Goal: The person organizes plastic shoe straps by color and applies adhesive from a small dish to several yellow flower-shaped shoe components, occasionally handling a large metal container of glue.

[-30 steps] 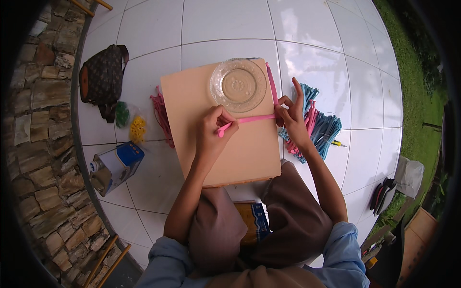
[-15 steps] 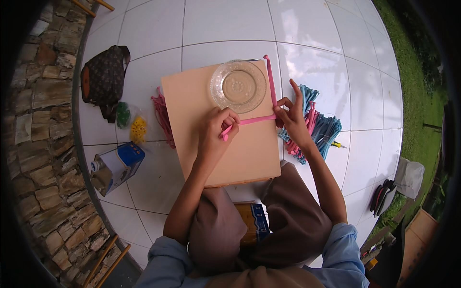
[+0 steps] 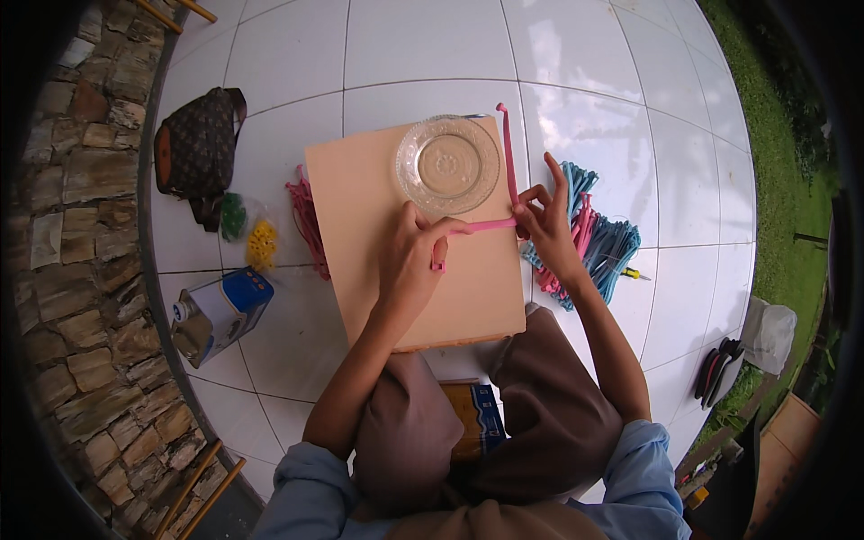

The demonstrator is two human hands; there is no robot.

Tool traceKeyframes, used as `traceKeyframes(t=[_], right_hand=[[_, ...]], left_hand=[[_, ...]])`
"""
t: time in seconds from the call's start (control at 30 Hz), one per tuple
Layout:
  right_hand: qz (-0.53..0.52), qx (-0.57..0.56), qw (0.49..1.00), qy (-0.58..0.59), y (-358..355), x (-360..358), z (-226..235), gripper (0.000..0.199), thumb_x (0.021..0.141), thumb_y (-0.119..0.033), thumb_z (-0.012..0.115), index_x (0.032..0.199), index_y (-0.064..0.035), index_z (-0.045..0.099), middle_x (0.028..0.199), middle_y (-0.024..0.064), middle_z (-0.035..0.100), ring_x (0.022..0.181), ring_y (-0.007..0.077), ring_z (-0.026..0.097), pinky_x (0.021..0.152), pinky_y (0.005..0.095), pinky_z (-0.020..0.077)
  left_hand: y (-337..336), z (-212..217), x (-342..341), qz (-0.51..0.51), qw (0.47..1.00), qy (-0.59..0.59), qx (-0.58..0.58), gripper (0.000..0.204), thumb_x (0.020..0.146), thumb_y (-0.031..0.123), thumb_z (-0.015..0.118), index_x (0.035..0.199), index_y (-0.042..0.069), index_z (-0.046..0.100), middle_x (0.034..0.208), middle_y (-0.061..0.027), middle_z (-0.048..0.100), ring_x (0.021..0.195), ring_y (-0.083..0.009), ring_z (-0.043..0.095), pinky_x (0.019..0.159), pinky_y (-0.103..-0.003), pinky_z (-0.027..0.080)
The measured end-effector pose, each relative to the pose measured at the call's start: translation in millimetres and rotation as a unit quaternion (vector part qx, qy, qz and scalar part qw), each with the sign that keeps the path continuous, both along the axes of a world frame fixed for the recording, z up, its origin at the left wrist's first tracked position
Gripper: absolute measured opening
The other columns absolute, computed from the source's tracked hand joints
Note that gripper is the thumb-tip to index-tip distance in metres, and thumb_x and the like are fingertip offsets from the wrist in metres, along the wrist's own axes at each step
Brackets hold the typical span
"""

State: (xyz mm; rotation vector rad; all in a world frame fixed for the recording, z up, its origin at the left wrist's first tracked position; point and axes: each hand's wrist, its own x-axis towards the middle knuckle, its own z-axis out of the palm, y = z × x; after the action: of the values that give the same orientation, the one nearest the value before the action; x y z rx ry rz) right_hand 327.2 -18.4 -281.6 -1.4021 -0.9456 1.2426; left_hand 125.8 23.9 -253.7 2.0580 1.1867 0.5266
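Note:
A pink flexible strip point(image 3: 490, 225) with knobbed ends stretches between my two hands over the right side of a tan board point(image 3: 468, 297). My left hand point(image 3: 414, 256) is closed around one length of it, index finger pointing along the strip, and a short end pokes out below the fingers. At the board's right edge, my right hand point(image 3: 546, 223) pinches the strip between thumb and fingers, with one finger raised. From that pinch the other length runs away from me past a clear patterned glass plate point(image 3: 404, 171), which lies on the board's far part.
Bundles of blue strips point(image 3: 616, 247) and pink strips point(image 3: 583, 227) lie right of the board, beside a yellow-handled screwdriver point(image 3: 635, 274). Leftward are more pink strips point(image 3: 308, 220), a brown bag point(image 3: 198, 144), yellow pieces point(image 3: 262, 245), green pieces point(image 3: 231, 216) and a blue-topped tin point(image 3: 243, 292).
My left hand has slid a little rightward along the strip, its index finger now stretched out, and the strip's end has shifted with it. My right hand stays nearly still.

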Motion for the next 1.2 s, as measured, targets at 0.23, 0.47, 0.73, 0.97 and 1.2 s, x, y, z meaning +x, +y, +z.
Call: traceKeyframes(t=[0.23, 0.47, 0.73, 0.97, 1.2], right_hand=[[-0.016, 0.217, 0.935, -0.279, -2, 3, -21, 0.053, 0.082, 0.005, 0.056, 0.127, -0.0125, 0.034, 0.097, 0.0089, 0.041, 0.079, 0.0163, 0.048, 0.055, 0.0224, 0.0445], [0.118, 0.238, 0.823, -0.503, -3, 9, -4, 0.051, 0.065, 0.013, 0.064, 0.103, -0.0212, 0.063, 0.102, 0.0084, 0.037, 0.096, 0.0264, 0.041, 0.084, 0.0368, 0.0405], [0.13, 0.28, 0.8, -0.514, 1, 14, -3, 0.041, 0.073, -0.002, 0.064, 0.101, -0.0321, 0.065, 0.109, 0.0028, 0.042, 0.097, 0.0271, 0.04, 0.086, 0.0378, 0.0376], [0.152, 0.302, 0.771, -0.54, 3, 19, -5, 0.041, 0.073, -0.004, 0.065, 0.102, -0.0331, 0.065, 0.111, -0.0003, 0.044, 0.097, 0.024, 0.04, 0.087, 0.0374, 0.0354], [0.151, 0.29, 0.777, -0.539, 1, 18, -1, 0.043, 0.071, -0.003, 0.065, 0.102, -0.0325, 0.065, 0.11, -0.0005, 0.044, 0.097, 0.0242, 0.041, 0.086, 0.0376, 0.0356]], left_hand=[[-3, -7, 2, -0.007, 1.0, 0.001, -0.009, 0.045, 0.054, -0.014, 0.06, 0.089, 0.014, 0.063, 0.067, -0.0015, 0.037, 0.062, -0.0158, 0.042, 0.056, -0.029, 0.038], [-1, -5, 0, -0.006, 0.999, -0.001, -0.034, 0.045, 0.056, -0.014, 0.06, 0.091, 0.014, 0.064, 0.07, -0.0025, 0.038, 0.07, -0.0184, 0.045, 0.062, -0.032, 0.042], [-1, -1, 0, 0.0, 0.998, 0.002, -0.063, 0.043, 0.057, -0.013, 0.06, 0.09, 0.014, 0.065, 0.072, -0.0036, 0.041, 0.07, -0.019, 0.046, 0.062, -0.032, 0.042], [0, -4, 1, -0.008, 0.998, -0.008, -0.06, 0.042, 0.058, -0.013, 0.059, 0.09, 0.014, 0.065, 0.073, -0.0032, 0.041, 0.07, -0.0188, 0.046, 0.063, -0.031, 0.042], [0, -4, 1, -0.003, 0.999, -0.003, -0.054, 0.042, 0.058, -0.013, 0.059, 0.089, 0.014, 0.065, 0.072, -0.0028, 0.041, 0.07, -0.0185, 0.045, 0.063, -0.031, 0.042]])
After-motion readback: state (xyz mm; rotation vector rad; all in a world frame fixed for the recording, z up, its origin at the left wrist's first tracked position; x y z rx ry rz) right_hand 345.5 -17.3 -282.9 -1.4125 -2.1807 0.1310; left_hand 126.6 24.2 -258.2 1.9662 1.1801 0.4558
